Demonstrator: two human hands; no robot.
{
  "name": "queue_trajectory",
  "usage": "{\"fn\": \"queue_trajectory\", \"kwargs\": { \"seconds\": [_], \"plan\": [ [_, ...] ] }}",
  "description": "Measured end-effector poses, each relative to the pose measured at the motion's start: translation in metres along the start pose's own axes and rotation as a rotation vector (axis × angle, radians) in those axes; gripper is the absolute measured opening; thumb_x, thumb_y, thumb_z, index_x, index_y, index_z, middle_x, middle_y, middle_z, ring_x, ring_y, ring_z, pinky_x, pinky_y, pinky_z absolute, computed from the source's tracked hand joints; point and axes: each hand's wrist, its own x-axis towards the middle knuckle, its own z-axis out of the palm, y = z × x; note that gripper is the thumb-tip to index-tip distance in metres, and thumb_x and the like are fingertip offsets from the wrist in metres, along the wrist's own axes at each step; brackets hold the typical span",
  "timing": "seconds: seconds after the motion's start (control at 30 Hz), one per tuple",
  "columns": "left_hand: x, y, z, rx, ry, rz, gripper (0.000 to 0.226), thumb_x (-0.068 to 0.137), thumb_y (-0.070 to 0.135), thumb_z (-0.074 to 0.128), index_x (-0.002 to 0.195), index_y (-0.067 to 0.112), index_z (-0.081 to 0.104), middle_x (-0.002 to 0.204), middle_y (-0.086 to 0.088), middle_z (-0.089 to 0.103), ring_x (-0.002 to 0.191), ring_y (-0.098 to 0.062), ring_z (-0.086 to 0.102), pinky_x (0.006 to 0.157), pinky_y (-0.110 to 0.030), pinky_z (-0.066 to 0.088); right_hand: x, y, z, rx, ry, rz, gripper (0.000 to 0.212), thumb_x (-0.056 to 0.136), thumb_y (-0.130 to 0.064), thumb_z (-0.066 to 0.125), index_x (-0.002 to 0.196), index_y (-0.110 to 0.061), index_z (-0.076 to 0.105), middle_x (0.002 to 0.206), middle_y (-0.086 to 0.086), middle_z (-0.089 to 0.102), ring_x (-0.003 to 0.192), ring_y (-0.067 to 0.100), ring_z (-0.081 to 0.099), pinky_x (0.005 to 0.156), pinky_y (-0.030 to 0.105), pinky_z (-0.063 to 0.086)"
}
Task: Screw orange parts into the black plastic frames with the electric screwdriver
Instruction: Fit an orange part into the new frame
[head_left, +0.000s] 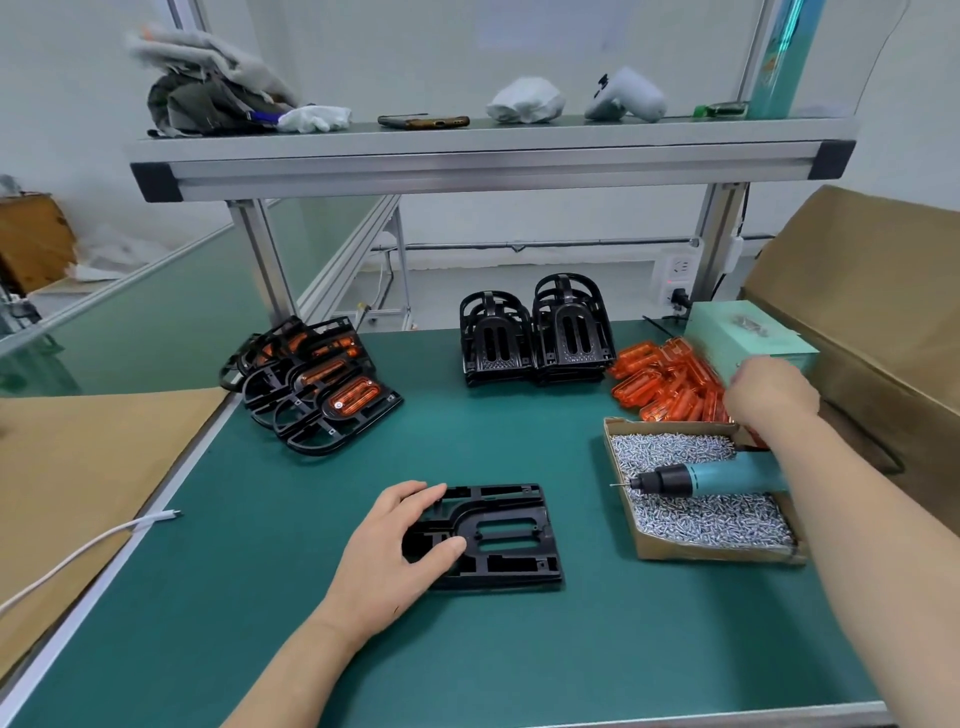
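Observation:
A black plastic frame (506, 535) lies flat on the green mat in front of me. My left hand (397, 540) rests on its left edge, fingers over the top and thumb pressing its inner part. My right hand (771, 389) reaches over the pile of orange parts (662, 382) at the right, its fingers curled downward and hidden, so its hold is unclear. The teal electric screwdriver (711, 478) lies across the cardboard box of screws (701, 514), tip pointing left, under my right forearm.
Two stacks of empty black frames (535, 332) stand at the back centre. Finished frames with orange parts (317, 384) overlap at the back left. A teal box (748, 338) and brown cardboard (883, 291) sit at right. A white cable (88, 551) crosses the left edge.

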Motion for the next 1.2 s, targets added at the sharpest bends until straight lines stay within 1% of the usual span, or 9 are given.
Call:
{"fn": "queue_trajectory", "kwargs": {
  "seconds": [0.17, 0.3, 0.4, 0.53, 0.67, 0.77, 0.83, 0.93, 1.2],
  "plan": [
    [-0.001, 0.002, -0.001, 0.017, -0.002, -0.008, 0.052, 0.085, 0.047, 0.070, 0.133, 0.046, 0.052, 0.136, 0.033, 0.039, 0.125, 0.019, 0.035, 0.101, -0.008, 0.027, -0.043, -0.038, -0.025, 0.252, 0.286, -0.304, 0.033, 0.090, -0.001, 0.060, 0.117, -0.017, 0.069, 0.124, 0.013, 0.061, 0.116, 0.036, 0.057, 0.102, 0.047, 0.042],
    [-0.003, 0.005, -0.001, -0.029, 0.026, 0.011, 0.048, 0.086, 0.042, 0.070, 0.131, 0.047, 0.054, 0.141, 0.024, 0.040, 0.133, 0.009, 0.033, 0.107, -0.016, 0.026, -0.119, -0.067, -0.023, 0.613, 0.457, -0.708, 0.032, 0.088, 0.006, 0.062, 0.108, -0.015, 0.073, 0.106, 0.003, 0.068, 0.102, 0.025, 0.061, 0.095, 0.043, 0.042],
    [-0.006, 0.011, -0.002, -0.044, 0.207, 0.015, 0.044, 0.086, 0.030, 0.073, 0.128, 0.035, 0.062, 0.138, 0.014, 0.046, 0.135, -0.002, 0.036, 0.111, -0.023, 0.027, -0.177, -0.078, -0.002, 0.768, 0.578, -0.875, 0.037, 0.079, 0.013, 0.066, 0.102, -0.014, 0.077, 0.100, -0.002, 0.071, 0.099, 0.018, 0.059, 0.091, 0.034, 0.037],
    [-0.008, 0.036, -0.001, -0.147, 0.421, 0.012, 0.027, 0.087, 0.019, 0.073, 0.111, 0.030, 0.070, 0.112, 0.019, 0.060, 0.112, -0.006, 0.055, 0.095, -0.018, 0.042, -0.228, -0.081, 0.036, 0.859, 0.679, -0.945, 0.033, 0.080, 0.012, 0.070, 0.101, -0.012, 0.079, 0.104, -0.002, 0.072, 0.101, 0.022, 0.064, 0.091, 0.040, 0.044],
    [-0.006, 0.066, 0.001, -0.631, 0.232, -0.114, 0.022, 0.087, 0.012, 0.072, 0.106, 0.023, 0.073, 0.094, 0.002, 0.074, 0.081, -0.007, 0.068, 0.070, -0.015, 0.050, -0.247, -0.081, 0.054, 0.945, 0.651, -0.941, 0.026, 0.084, 0.009, 0.068, 0.100, -0.008, 0.080, 0.104, 0.000, 0.073, 0.099, 0.023, 0.066, 0.087, 0.043, 0.048],
    [-0.009, 0.078, 0.005, -0.823, 0.011, -0.122, 0.038, 0.076, 0.017, 0.076, 0.113, 0.013, 0.069, 0.100, -0.008, 0.075, 0.088, -0.015, 0.071, 0.074, -0.019, 0.053, -0.254, -0.082, 0.062, 0.969, 0.630, -0.917, 0.025, 0.083, 0.010, 0.069, 0.099, -0.005, 0.080, 0.102, 0.001, 0.073, 0.096, 0.023, 0.066, 0.085, 0.043, 0.051],
    [-0.011, 0.081, 0.009, -0.810, -0.044, -0.109, 0.042, 0.076, 0.006, 0.078, 0.116, 0.013, 0.067, 0.103, -0.008, 0.075, 0.095, -0.018, 0.070, 0.081, -0.024, 0.055, -0.254, -0.082, 0.065, 0.963, 0.623, -0.915, 0.020, 0.086, 0.007, 0.068, 0.098, -0.004, 0.079, 0.101, 0.002, 0.073, 0.095, 0.025, 0.066, 0.084, 0.044, 0.052],
    [-0.010, 0.081, 0.016, -0.779, -0.007, -0.118, 0.045, 0.078, -0.005, 0.076, 0.117, 0.013, 0.066, 0.105, -0.009, 0.074, 0.101, -0.023, 0.069, 0.088, -0.030, 0.055, -0.253, -0.081, 0.069, 0.965, 0.609, -0.927, 0.018, 0.091, 0.000, 0.063, 0.099, -0.002, 0.079, 0.102, 0.005, 0.073, 0.096, 0.027, 0.066, 0.086, 0.045, 0.053],
    [-0.003, 0.085, 0.021, -0.744, 0.113, -0.024, 0.046, 0.078, -0.012, 0.072, 0.107, 0.023, 0.068, 0.099, 0.001, 0.075, 0.090, -0.012, 0.070, 0.079, -0.016, 0.052, -0.253, -0.084, 0.078, 0.994, 0.580, -0.984, 0.035, 0.081, 0.017, 0.065, 0.108, -0.001, 0.076, 0.115, 0.007, 0.071, 0.111, 0.025, 0.063, 0.098, 0.044, 0.051]
  ]
}}
